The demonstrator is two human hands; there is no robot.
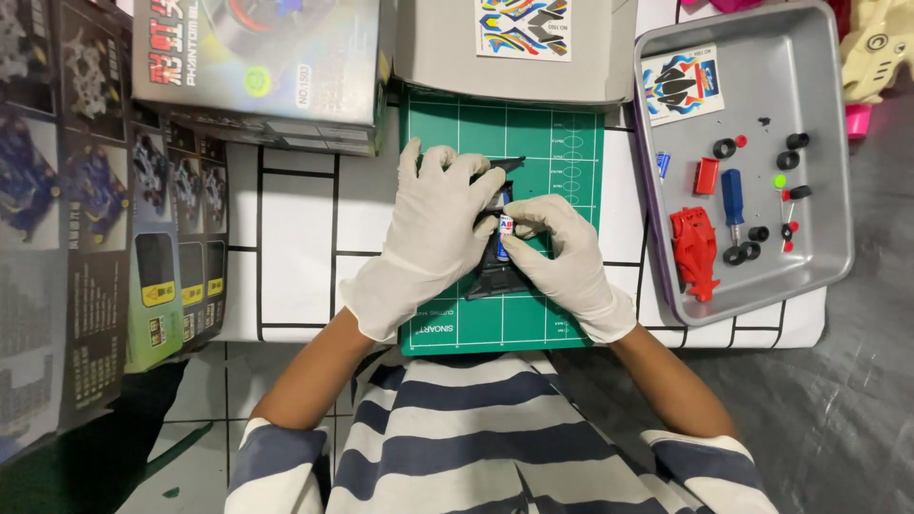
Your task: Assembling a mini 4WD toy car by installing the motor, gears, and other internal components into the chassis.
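Note:
Both my hands wear white gloves and meet over a green cutting mat [571,157]. My left hand [433,228] lies across a black toy car chassis [497,279] and grips it from the left. My right hand [562,252] pinches a small battery [505,227] with a blue and white label, set in the chassis. Most of the chassis is hidden under my fingers; only its black ends show.
A grey metal tray [809,95] at the right holds a red car body [693,249], a blue-handled screwdriver [732,195], black wheels, small parts and a sticker sheet. A grey box lid [433,48] lies beyond the mat. A printed kit box [267,67] and leaflets sit at the left.

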